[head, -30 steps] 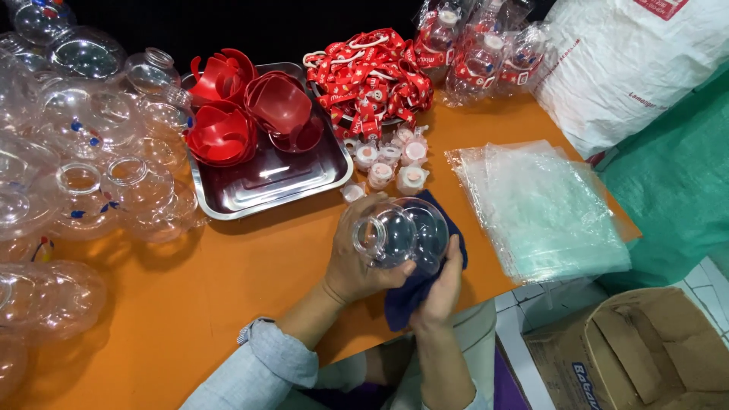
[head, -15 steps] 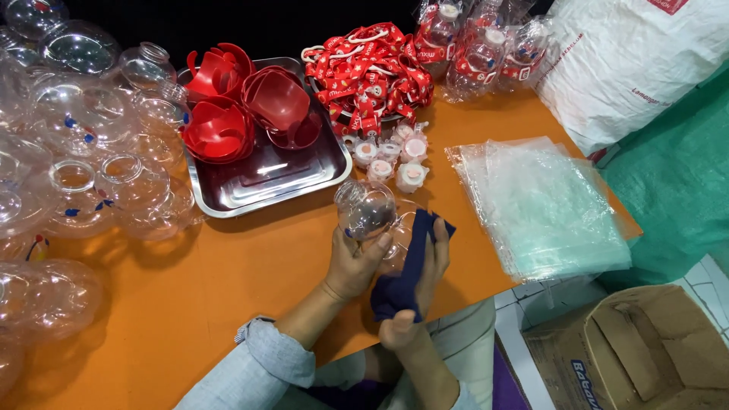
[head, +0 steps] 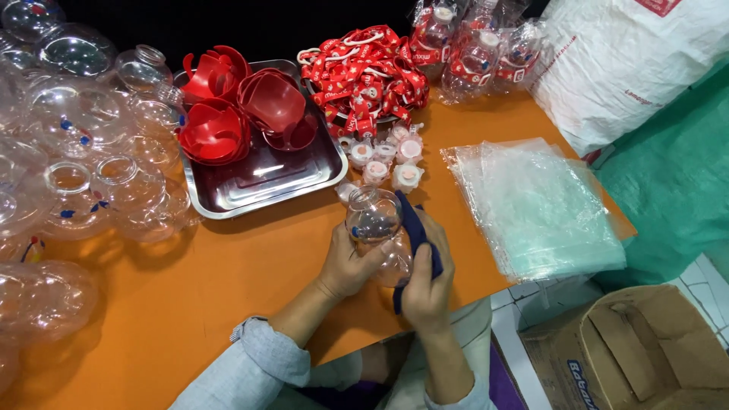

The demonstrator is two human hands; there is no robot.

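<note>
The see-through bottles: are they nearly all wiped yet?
Not nearly. Bagged bottles at the back look finished. The left hand holds one clear plastic bottle while the right hand presses a dark blue cloth on it. A big unbagged heap waits left.

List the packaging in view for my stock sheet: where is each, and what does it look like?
Cardboard box: bottom right, brown, open.
White woven sack: top right, bulging.
Clear plastic bags: flat stack on the table's right edge.
Bagged bottles: top centre, clear wrapping.
</note>
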